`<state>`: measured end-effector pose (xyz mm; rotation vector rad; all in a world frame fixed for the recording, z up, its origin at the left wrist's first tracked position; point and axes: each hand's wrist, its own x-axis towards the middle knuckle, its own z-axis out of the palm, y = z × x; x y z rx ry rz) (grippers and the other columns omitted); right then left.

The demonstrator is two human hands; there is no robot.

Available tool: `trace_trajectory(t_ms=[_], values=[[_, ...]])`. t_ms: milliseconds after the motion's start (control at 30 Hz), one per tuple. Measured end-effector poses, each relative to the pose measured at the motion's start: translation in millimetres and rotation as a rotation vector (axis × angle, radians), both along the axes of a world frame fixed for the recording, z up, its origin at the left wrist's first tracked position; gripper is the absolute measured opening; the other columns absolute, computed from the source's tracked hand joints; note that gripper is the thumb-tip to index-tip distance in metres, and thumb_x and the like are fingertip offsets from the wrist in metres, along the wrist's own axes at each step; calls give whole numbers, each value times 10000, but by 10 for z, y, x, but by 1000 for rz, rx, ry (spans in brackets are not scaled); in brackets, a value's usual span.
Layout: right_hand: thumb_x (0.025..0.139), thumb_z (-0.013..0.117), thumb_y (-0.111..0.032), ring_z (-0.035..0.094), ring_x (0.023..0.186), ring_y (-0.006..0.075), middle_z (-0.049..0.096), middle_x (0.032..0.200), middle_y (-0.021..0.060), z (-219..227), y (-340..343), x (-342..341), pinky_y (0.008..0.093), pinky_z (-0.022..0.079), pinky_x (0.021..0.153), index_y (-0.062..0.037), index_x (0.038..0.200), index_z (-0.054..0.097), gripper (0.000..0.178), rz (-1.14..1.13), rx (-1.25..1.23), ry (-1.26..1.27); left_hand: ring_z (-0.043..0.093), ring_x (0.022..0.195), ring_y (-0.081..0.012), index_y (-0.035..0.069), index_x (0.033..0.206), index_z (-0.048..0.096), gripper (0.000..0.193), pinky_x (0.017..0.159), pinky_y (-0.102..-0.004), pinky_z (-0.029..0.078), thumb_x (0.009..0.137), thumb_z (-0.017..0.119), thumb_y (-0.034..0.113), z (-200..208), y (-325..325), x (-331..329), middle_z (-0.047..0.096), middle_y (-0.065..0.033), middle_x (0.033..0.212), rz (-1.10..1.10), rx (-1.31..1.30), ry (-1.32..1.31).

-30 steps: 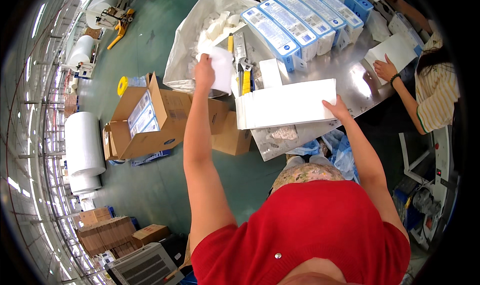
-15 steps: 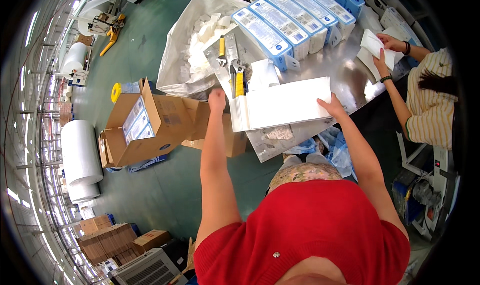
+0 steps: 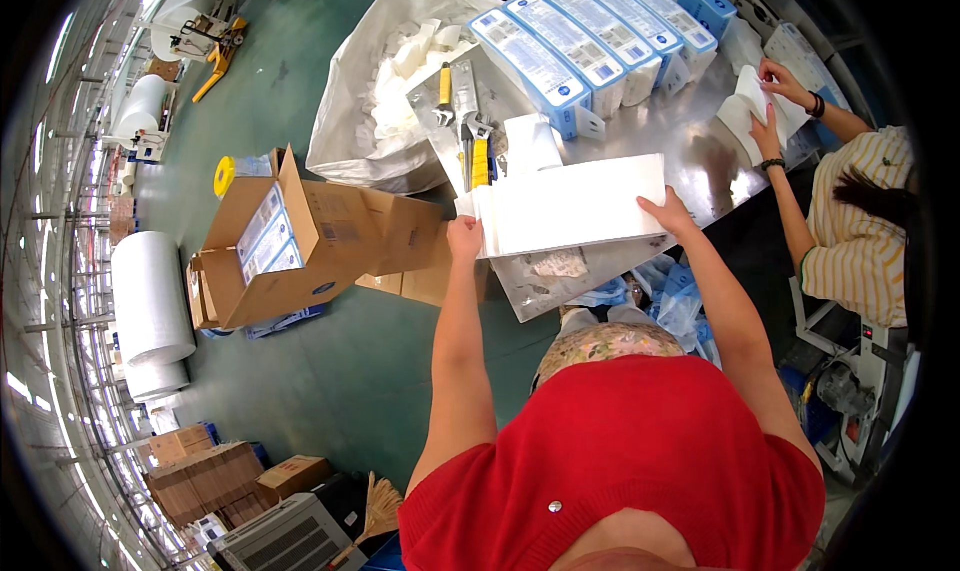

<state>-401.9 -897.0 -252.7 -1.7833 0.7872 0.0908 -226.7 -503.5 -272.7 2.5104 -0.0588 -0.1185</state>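
Note:
A long stack of folded white sheets (image 3: pixel 575 206) lies at the near edge of the metal table, in front of me. My right hand (image 3: pixel 668 214) grips its right end, thumb on top and fingers hidden beneath. At the left end my left hand (image 3: pixel 465 239) is closed on the edge of the sheets; its fingertips are partly hidden. Just beyond the stack lie an adjustable wrench (image 3: pixel 477 131) and another yellow-handled tool (image 3: pixel 444 96). A smaller white piece (image 3: pixel 532 143) rests beside them.
Blue-and-white packs (image 3: pixel 540 56) stand in a row at the back of the metal table (image 3: pixel 690 136). A white sack (image 3: pixel 335 121) of scraps is at the far left. An open carton (image 3: pixel 330 241) holds packs. On the right, a co-worker's hands (image 3: pixel 775 106) handle white sheets.
My left hand has moved right and down, from beside the sack onto the stack's left end. The right hand keeps its hold. The co-worker's hands have shifted slightly.

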Motion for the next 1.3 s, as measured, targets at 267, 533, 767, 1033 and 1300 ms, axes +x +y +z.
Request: trace_trajectory(t_ms=[267, 533, 767, 1033, 1300], values=[[668, 716, -371, 575, 931, 245, 574, 1040, 182, 144, -26, -58, 318, 449, 796, 55, 1120, 453, 675, -5, -12, 3, 515, 821, -206, -2, 854, 521, 315, 709, -322, 434, 734, 678, 244, 264, -521, -206, 524, -129, 882, -151, -501, 101], [640, 749, -368, 594, 871, 209, 608, 995, 134, 8, -256, 123, 308, 473, 754, 22, 1055, 556, 601, -39, 187, -61, 557, 897, -173, -19, 1218, 408, 554, 751, -288, 462, 797, 641, 256, 163, -722, -75, 550, -79, 1085, -103, -644, 586], [573, 778, -376, 362, 1181, 277, 444, 1203, 177, 260, 129, 145, 365, 333, 952, 12, 1230, 388, 857, 68, -52, -123, 499, 1023, -194, 2, 1271, 337, 583, 865, -307, 407, 795, 629, 169, 365, -815, -382, 505, -88, 1159, -138, -804, 466], [552, 797, -185, 278, 1238, 264, 316, 1311, 141, 316, 271, -331, 341, 218, 1035, -22, 1322, 223, 974, 183, 20, -497, 472, 1050, -189, -30, 1190, 395, 641, 894, -293, 376, 642, 725, 10, 554, -406, -880, 502, -105, 1134, -226, -808, 255], [628, 762, -123, 470, 1053, 171, 525, 1126, 78, 62, 156, -259, 302, 362, 919, -7, 1166, 452, 632, 100, 210, -336, 530, 904, -181, -56, 1029, 542, 438, 775, -290, 430, 673, 735, 112, 353, -349, -677, 584, -95, 965, -228, -712, 416]])
